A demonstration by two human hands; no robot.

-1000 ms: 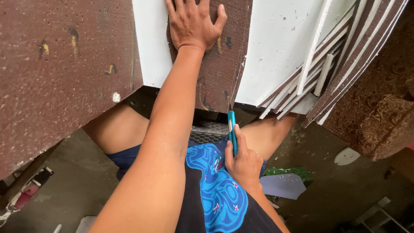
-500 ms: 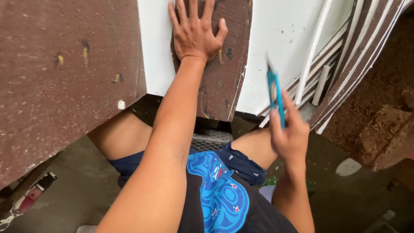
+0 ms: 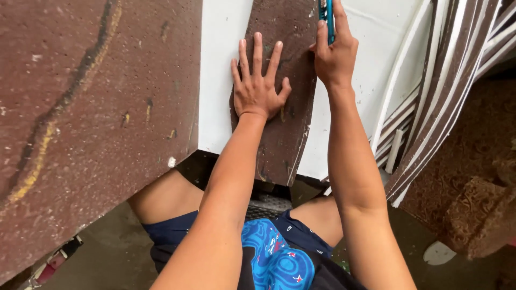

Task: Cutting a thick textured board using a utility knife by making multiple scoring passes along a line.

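My left hand (image 3: pixel 259 86) lies flat, fingers spread, on a brown template board (image 3: pixel 285 134) that rests on a white sheet (image 3: pixel 220 80). My right hand (image 3: pixel 334 53) grips a teal utility knife (image 3: pixel 326 19) at the template's right edge, near the top of the view. The knife's tip runs out of frame, so the blade is hidden.
A large brown board (image 3: pixel 91 118) covers the left side. Stacked brown and white strips (image 3: pixel 446 91) lean at the right, beside a patterned brown surface (image 3: pixel 473 209). My knees and a grey concrete floor (image 3: pixel 107 258) show below the sheet's edge.
My right hand has risen from my lap with the knife up to the template's right edge. My left hand has stayed pressed flat on the template.
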